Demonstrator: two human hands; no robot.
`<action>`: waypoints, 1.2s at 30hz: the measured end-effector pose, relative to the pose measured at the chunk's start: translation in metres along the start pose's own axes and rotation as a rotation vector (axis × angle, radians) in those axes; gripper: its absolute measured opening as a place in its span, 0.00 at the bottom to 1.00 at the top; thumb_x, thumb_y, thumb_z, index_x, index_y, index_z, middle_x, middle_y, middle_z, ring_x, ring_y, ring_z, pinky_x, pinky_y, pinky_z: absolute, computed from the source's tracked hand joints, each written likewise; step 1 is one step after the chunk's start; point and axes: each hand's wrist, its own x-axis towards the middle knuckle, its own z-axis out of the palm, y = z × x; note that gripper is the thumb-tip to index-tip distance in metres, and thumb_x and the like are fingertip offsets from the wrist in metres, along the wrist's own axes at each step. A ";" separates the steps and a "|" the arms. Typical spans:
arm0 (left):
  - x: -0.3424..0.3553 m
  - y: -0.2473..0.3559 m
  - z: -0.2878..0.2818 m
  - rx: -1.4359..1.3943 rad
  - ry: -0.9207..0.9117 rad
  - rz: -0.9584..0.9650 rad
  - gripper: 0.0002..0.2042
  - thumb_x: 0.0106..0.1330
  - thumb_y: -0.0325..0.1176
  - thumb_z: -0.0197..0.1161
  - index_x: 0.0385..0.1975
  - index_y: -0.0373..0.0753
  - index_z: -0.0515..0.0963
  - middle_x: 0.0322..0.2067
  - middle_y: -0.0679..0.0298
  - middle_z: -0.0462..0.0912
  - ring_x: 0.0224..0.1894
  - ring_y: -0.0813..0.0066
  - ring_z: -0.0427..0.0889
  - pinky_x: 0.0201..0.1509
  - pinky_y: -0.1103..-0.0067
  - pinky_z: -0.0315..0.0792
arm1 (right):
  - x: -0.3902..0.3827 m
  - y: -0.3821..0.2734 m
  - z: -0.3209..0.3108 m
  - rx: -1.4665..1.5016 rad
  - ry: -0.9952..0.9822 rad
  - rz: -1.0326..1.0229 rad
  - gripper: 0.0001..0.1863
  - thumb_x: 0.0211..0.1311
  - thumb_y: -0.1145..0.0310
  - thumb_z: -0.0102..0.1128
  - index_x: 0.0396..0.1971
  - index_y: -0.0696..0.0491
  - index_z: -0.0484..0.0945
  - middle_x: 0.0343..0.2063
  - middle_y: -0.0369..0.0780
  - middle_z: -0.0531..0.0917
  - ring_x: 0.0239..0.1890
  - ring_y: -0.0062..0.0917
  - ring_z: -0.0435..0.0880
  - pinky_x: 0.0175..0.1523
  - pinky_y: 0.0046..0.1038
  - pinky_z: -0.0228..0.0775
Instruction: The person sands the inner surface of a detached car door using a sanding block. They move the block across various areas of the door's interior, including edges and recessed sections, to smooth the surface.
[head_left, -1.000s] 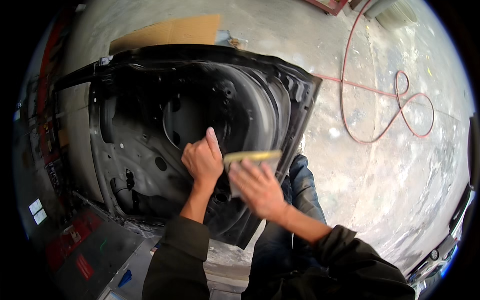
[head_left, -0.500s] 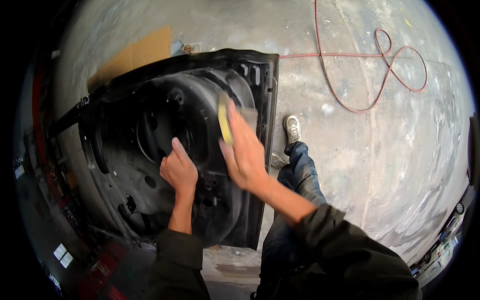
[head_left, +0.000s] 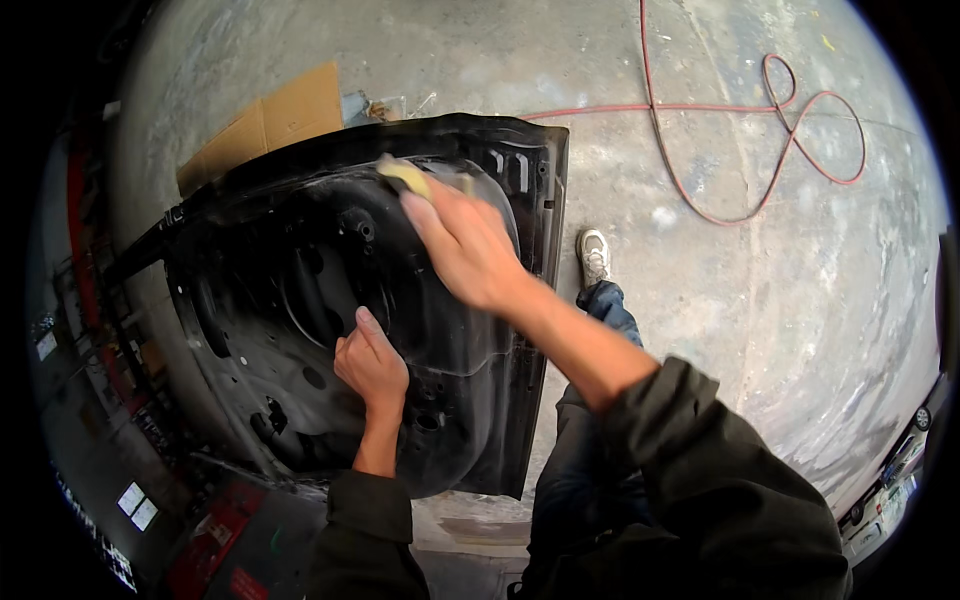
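Hands point(head_left: 466, 245), two; yellow pad point(head_left: 405, 179), one

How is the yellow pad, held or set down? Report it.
Held: the right hand grips the yellow pad, partly covering it.

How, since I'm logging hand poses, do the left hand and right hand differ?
The left hand curls its fingers with its thumb extended; the right hand holds a yellow pad. The left hand is lower in the view, over the middle of the black door panel; the right hand is higher, nearer the panel's far edge. Both are bare, below dark sleeves.
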 end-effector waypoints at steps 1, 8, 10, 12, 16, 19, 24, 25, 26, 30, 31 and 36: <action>-0.002 0.001 0.008 -0.016 0.011 0.010 0.30 0.82 0.40 0.44 0.12 0.32 0.70 0.13 0.49 0.73 0.19 0.43 0.72 0.31 0.57 0.65 | 0.019 -0.001 -0.006 -0.022 -0.088 0.025 0.26 0.78 0.58 0.46 0.65 0.61 0.70 0.55 0.59 0.81 0.56 0.55 0.80 0.58 0.46 0.74; -0.002 -0.011 -0.001 -0.020 -0.059 -0.037 0.28 0.81 0.37 0.47 0.11 0.33 0.70 0.12 0.51 0.71 0.17 0.46 0.71 0.29 0.60 0.64 | -0.020 0.013 0.004 0.067 -0.060 -0.147 0.31 0.76 0.64 0.51 0.72 0.64 0.61 0.74 0.55 0.62 0.77 0.48 0.59 0.79 0.40 0.53; 0.000 -0.009 -0.002 -0.038 -0.051 -0.028 0.28 0.80 0.35 0.47 0.12 0.33 0.69 0.12 0.52 0.71 0.17 0.48 0.70 0.29 0.61 0.63 | -0.078 0.014 -0.013 0.101 -0.118 -0.072 0.35 0.71 0.72 0.53 0.75 0.65 0.55 0.77 0.57 0.54 0.80 0.49 0.52 0.82 0.41 0.44; -0.001 -0.007 -0.001 -0.050 -0.053 -0.015 0.27 0.80 0.34 0.47 0.12 0.34 0.69 0.12 0.53 0.71 0.17 0.49 0.70 0.29 0.62 0.61 | -0.107 0.018 -0.012 0.098 -0.153 -0.012 0.39 0.66 0.74 0.54 0.76 0.66 0.53 0.78 0.57 0.52 0.81 0.49 0.49 0.82 0.41 0.42; -0.001 -0.002 0.002 -0.109 -0.053 -0.023 0.27 0.81 0.34 0.47 0.13 0.32 0.67 0.13 0.50 0.69 0.18 0.46 0.66 0.29 0.60 0.58 | -0.056 0.013 -0.011 0.026 -0.149 -0.083 0.36 0.68 0.72 0.54 0.74 0.66 0.57 0.76 0.57 0.58 0.79 0.50 0.54 0.81 0.42 0.47; 0.001 0.002 -0.001 -0.132 -0.056 -0.037 0.27 0.81 0.35 0.47 0.13 0.31 0.66 0.13 0.48 0.67 0.19 0.44 0.65 0.30 0.58 0.57 | 0.016 0.011 -0.007 0.072 -0.174 -0.132 0.28 0.75 0.65 0.51 0.69 0.63 0.67 0.70 0.55 0.70 0.73 0.49 0.66 0.76 0.42 0.57; 0.001 -0.007 0.001 -0.096 -0.082 -0.011 0.25 0.79 0.31 0.47 0.12 0.35 0.66 0.12 0.55 0.69 0.16 0.51 0.66 0.28 0.63 0.57 | 0.138 -0.016 0.008 -0.072 -0.889 0.181 0.27 0.75 0.61 0.50 0.67 0.61 0.69 0.63 0.54 0.78 0.65 0.48 0.76 0.70 0.39 0.67; 0.001 -0.008 -0.001 -0.091 -0.079 -0.009 0.25 0.79 0.31 0.47 0.12 0.35 0.66 0.12 0.55 0.69 0.16 0.51 0.65 0.28 0.63 0.57 | 0.129 -0.011 0.013 -0.033 -0.723 0.056 0.27 0.75 0.61 0.51 0.67 0.61 0.69 0.63 0.54 0.77 0.66 0.48 0.76 0.70 0.39 0.66; 0.000 -0.008 -0.001 -0.094 -0.081 -0.007 0.25 0.79 0.31 0.47 0.12 0.35 0.65 0.12 0.55 0.69 0.16 0.51 0.65 0.28 0.63 0.57 | 0.108 0.001 0.022 -0.001 -0.552 -0.057 0.27 0.75 0.60 0.51 0.67 0.61 0.70 0.63 0.54 0.77 0.66 0.48 0.75 0.70 0.38 0.66; -0.001 -0.010 -0.006 -0.090 -0.109 -0.025 0.26 0.79 0.32 0.47 0.12 0.35 0.65 0.12 0.54 0.69 0.16 0.51 0.65 0.28 0.63 0.56 | 0.012 0.015 0.010 0.043 -0.130 -0.219 0.33 0.68 0.67 0.57 0.70 0.64 0.65 0.70 0.56 0.68 0.73 0.51 0.65 0.77 0.43 0.57; -0.001 -0.009 -0.005 -0.093 -0.099 -0.025 0.25 0.79 0.32 0.47 0.12 0.35 0.65 0.12 0.54 0.69 0.16 0.51 0.65 0.28 0.63 0.56 | -0.022 0.013 0.000 -0.002 -0.086 -0.225 0.35 0.65 0.69 0.58 0.71 0.65 0.63 0.72 0.57 0.64 0.76 0.53 0.61 0.79 0.45 0.53; 0.001 -0.002 0.000 -0.120 -0.094 -0.024 0.26 0.80 0.33 0.47 0.12 0.32 0.66 0.13 0.50 0.68 0.18 0.47 0.66 0.28 0.60 0.56 | -0.159 0.031 0.007 -0.197 -0.156 -0.075 0.53 0.48 0.67 0.71 0.71 0.74 0.53 0.73 0.69 0.53 0.77 0.62 0.54 0.79 0.52 0.48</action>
